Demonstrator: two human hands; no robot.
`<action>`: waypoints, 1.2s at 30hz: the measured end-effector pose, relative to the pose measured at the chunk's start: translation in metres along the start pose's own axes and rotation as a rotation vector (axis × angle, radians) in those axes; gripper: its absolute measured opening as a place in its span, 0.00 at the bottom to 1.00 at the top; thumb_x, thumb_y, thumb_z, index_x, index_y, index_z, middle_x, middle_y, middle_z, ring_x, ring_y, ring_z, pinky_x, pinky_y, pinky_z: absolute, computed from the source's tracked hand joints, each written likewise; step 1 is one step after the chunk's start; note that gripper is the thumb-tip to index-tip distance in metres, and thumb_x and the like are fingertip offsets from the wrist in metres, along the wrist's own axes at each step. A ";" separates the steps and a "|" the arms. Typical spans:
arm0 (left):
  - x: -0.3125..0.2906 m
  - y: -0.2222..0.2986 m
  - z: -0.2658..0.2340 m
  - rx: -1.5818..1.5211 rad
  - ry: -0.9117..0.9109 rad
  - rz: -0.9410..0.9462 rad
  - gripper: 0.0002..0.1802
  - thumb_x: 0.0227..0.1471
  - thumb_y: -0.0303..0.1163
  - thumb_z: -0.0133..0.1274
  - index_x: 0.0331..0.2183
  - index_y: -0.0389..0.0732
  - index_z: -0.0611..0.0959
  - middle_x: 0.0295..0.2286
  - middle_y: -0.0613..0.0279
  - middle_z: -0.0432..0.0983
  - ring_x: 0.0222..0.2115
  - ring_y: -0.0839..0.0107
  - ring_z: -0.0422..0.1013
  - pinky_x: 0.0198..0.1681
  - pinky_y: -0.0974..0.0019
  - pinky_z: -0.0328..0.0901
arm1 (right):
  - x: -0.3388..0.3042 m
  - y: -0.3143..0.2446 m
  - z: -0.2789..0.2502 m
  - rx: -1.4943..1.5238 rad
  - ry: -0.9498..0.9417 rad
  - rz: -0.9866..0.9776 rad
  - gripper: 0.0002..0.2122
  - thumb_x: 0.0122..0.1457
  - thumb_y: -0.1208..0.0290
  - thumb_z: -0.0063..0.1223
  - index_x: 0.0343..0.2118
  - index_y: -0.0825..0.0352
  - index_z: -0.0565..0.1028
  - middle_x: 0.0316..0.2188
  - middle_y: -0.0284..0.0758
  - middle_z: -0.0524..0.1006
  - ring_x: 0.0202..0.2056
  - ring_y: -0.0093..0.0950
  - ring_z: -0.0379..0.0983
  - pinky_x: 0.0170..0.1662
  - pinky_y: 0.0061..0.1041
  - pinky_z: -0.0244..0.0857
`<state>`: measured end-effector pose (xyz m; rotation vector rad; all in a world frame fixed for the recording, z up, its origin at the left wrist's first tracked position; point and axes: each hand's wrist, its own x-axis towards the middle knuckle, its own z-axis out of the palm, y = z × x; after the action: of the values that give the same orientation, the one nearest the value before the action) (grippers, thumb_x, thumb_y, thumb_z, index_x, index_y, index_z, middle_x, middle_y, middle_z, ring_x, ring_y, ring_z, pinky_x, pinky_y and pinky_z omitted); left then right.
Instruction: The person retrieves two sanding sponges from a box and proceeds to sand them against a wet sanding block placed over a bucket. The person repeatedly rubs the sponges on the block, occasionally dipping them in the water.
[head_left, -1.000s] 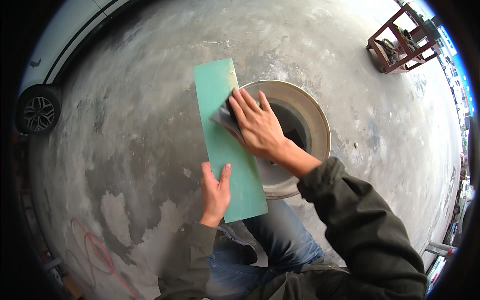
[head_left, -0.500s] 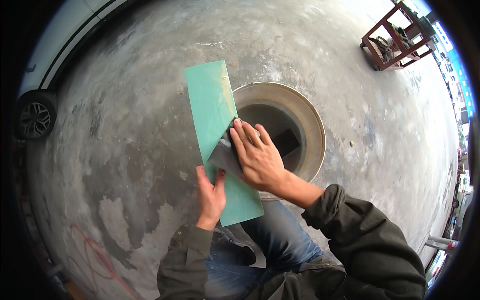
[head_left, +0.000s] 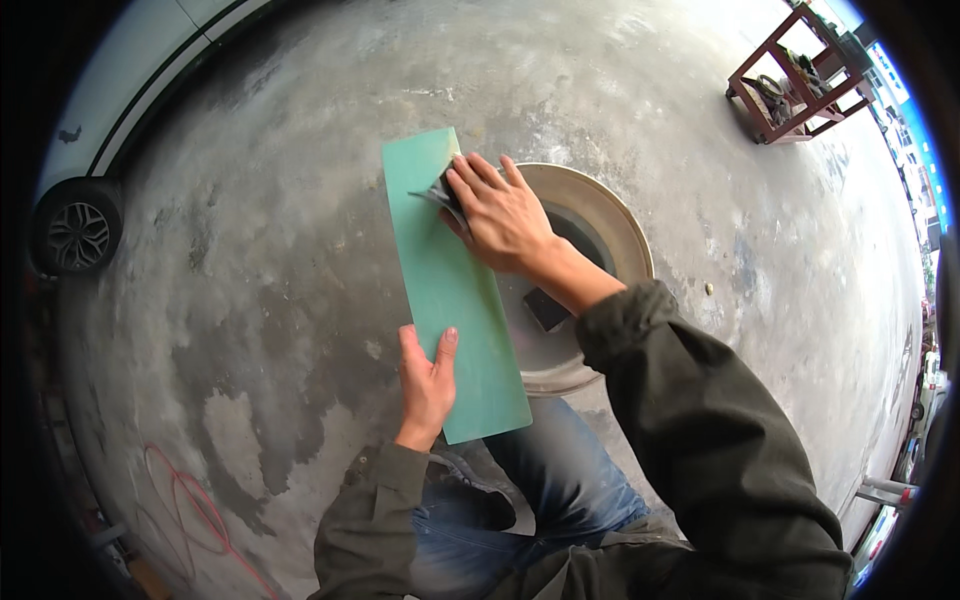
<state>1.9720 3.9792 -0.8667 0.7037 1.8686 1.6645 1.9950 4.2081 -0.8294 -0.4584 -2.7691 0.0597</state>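
I saw concrete floor (head_left: 250, 250) beneath my left grip (head_left: 428, 388) and right grip (head_left: 508, 222). A round basin (head_left: 640, 235) stood under the right forearm (head_left: 585, 283). A green panel (head_left: 455, 290) ran between the grips: the left clasped its edge, the right held a grey sheet (head_left: 443, 195) against it. A dark block (head_left: 546, 310) lay in the basin beside that forearm.

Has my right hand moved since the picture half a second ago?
Yes. Judged against the round basin, your right hand has moved farther from you, its fingertips now about level with the basin's far rim.
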 end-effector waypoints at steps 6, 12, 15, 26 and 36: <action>-0.031 0.010 -0.008 0.149 -0.020 -0.162 0.19 0.64 0.39 0.52 0.44 0.32 0.69 0.39 0.53 0.76 0.40 0.69 0.70 0.46 0.64 0.65 | -0.059 -0.055 -0.007 0.132 -0.168 -0.013 0.40 0.46 0.67 0.50 0.64 0.82 0.56 0.68 0.57 0.52 0.70 0.48 0.45 0.71 0.42 0.41; -0.038 0.008 0.013 0.037 -0.033 -0.075 0.18 0.64 0.37 0.52 0.44 0.33 0.68 0.39 0.54 0.75 0.39 0.70 0.70 0.45 0.65 0.65 | -0.010 -0.021 0.002 0.059 -0.068 0.091 0.43 0.47 0.60 0.53 0.64 0.82 0.55 0.67 0.57 0.53 0.70 0.48 0.46 0.71 0.42 0.40; -0.042 0.007 0.003 0.056 -0.013 -0.107 0.18 0.64 0.37 0.52 0.44 0.33 0.68 0.39 0.55 0.74 0.39 0.71 0.69 0.45 0.66 0.65 | -0.035 -0.056 0.001 0.061 -0.174 0.039 0.45 0.47 0.56 0.54 0.64 0.82 0.55 0.68 0.56 0.52 0.70 0.46 0.45 0.71 0.43 0.39; -0.084 0.017 0.005 0.082 -0.007 -0.190 0.19 0.63 0.36 0.53 0.44 0.32 0.67 0.41 0.52 0.74 0.41 0.69 0.69 0.47 0.65 0.65 | -0.033 -0.055 -0.005 -0.053 -0.198 0.031 0.44 0.48 0.56 0.57 0.63 0.82 0.57 0.66 0.56 0.55 0.69 0.47 0.48 0.71 0.46 0.39; -0.085 0.024 0.008 0.032 -0.003 -0.250 0.18 0.64 0.36 0.53 0.44 0.33 0.68 0.39 0.54 0.74 0.39 0.72 0.69 0.46 0.66 0.65 | -0.050 -0.057 -0.004 0.031 -0.136 0.016 0.40 0.47 0.64 0.53 0.63 0.82 0.58 0.67 0.55 0.55 0.70 0.44 0.48 0.70 0.47 0.39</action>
<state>2.0397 3.9281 -0.8398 0.4623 1.8977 1.4766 2.0238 4.1379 -0.8364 -0.4854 -2.8930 0.1428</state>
